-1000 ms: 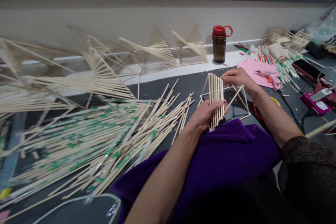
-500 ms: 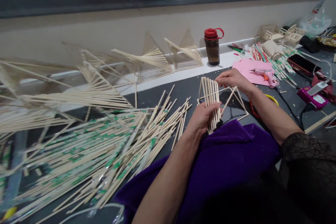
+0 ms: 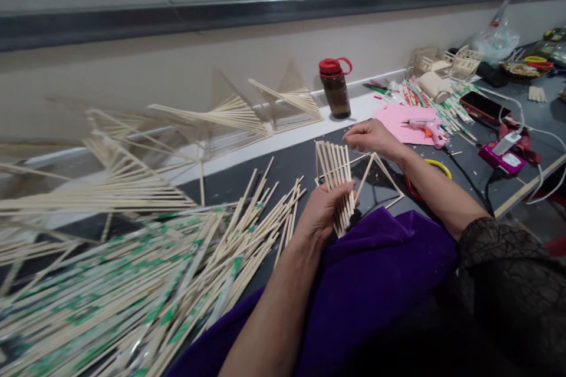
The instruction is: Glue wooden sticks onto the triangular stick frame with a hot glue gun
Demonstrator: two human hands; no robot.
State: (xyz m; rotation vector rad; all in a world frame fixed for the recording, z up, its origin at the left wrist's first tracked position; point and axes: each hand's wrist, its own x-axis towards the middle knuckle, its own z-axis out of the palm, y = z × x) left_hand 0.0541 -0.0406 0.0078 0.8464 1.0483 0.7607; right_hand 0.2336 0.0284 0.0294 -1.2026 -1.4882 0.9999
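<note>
My left hand (image 3: 322, 212) is closed around a framework of thin wooden sticks (image 3: 335, 160), its thumb across a fan of several sticks set side by side. Open triangles of the same sticks reach out to the right (image 3: 389, 175), over the dark table. Just above the fan's upper right corner is my right hand (image 3: 375, 136), with thumb and fingers drawn together in a pinch. Anything between those fingertips is too small or hidden to make out. Purple cloth (image 3: 380, 271) lies below both hands, covering the framework's lower end from view.
Loose and plastic-wrapped sticks (image 3: 177, 271) spread over the left side. Twisted stick models (image 3: 230, 116) stand along the wall beside a red-capped bottle (image 3: 335, 91). To the right are a glue gun (image 3: 431, 129) on pink sheet, yellow-and-red scissors (image 3: 437, 166), a phone (image 3: 484, 106) and a purple power adapter (image 3: 502, 158).
The view has swung to the right, so things appear further left. My right hand has drawn slightly away from the fan's top corner. My left hand keeps its hold on the framework.
</note>
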